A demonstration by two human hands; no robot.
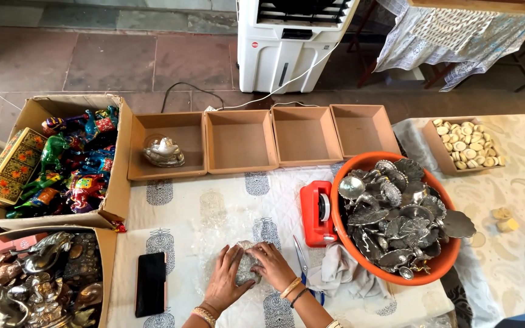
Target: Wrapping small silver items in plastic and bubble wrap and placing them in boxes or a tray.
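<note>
Both my hands press on a small silver object wrapped in clear bubble wrap [248,266] on the printed tablecloth [214,206]. My left hand [225,280] covers its left side and my right hand [273,265] covers its right side. Bangles sit on both wrists. A sheet of bubble wrap [226,228] spreads out under and beyond the object. Blue-handled scissors [301,262] lie just right of my right hand, beside a grey cloth [341,273].
A red tape dispenser [316,212] stands by an orange tub [445,258] full of silver metal pieces. Several brown open boxes line the back; the left one [165,146] holds a wrapped silver piece. Cartons of painted figurines [71,161] and metal figures [37,279] stand left. A black phone [151,283] lies nearby.
</note>
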